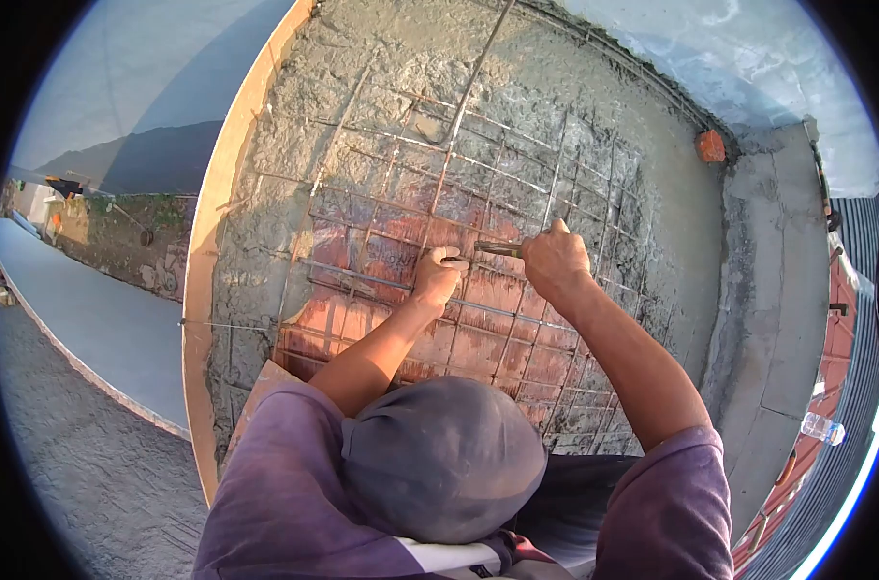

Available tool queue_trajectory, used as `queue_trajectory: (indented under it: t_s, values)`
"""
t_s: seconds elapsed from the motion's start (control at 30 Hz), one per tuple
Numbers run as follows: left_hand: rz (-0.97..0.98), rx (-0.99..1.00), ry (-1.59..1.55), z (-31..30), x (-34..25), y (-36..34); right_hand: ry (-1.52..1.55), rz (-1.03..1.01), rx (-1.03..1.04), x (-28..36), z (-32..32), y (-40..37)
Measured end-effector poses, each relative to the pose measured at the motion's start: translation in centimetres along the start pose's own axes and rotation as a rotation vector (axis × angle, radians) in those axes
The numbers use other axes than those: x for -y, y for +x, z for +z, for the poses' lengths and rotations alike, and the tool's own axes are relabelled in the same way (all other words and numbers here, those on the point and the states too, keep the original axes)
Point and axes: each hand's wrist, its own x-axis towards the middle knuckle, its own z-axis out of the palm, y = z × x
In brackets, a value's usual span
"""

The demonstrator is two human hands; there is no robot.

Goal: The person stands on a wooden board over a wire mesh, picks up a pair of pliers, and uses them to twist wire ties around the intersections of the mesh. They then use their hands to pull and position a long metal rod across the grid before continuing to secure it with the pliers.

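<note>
My right hand (556, 259) is closed round the handle of a short tool that looks like a hammer (498, 248). Its dark end points left, toward my other hand, just above the bars. Fingers curled in a pinch, my left hand (438, 278) is at the rebar grid; a small dark thing shows at its fingertips, too small to name. Beneath both hands lies the grid of thin steel bars (498, 172), crossing over a reddish wooden board (522, 300). Wet grey concrete (333, 87) surrounds the board and covers parts of the bars.
A tan plywood edge (212, 242) bounds the concrete at left. A longer bent bar (473, 82) rises at the top. At right are a block ledge (759, 280), an orange brick piece (710, 146) and a plastic bottle (822, 428). A capped head (444, 459) fills the bottom middle.
</note>
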Motion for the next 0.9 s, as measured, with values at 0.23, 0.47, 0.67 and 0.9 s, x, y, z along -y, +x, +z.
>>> queue_trajectory:
  t_s: [0.23, 0.47, 0.67, 0.9]
  values:
    - [0.034, 0.032, -0.013, -0.1, 0.4, 0.4, -0.178, 0.038, -0.224, 0.4, 1.2, -0.4]
    - [0.023, -0.003, -0.094, 0.2, 0.2, 0.2, -0.242, -0.032, -0.202, 1.0, 0.8, 0.0]
    - [0.045, 0.043, 0.110, -0.5, 0.4, 0.4, -0.334, -0.101, -0.035, 1.6, -0.7, -0.1]
    - [1.070, 0.030, 1.089, 5.2, -3.9, -7.6, 0.604, 0.006, 0.593, -1.2, 0.9, 1.0]
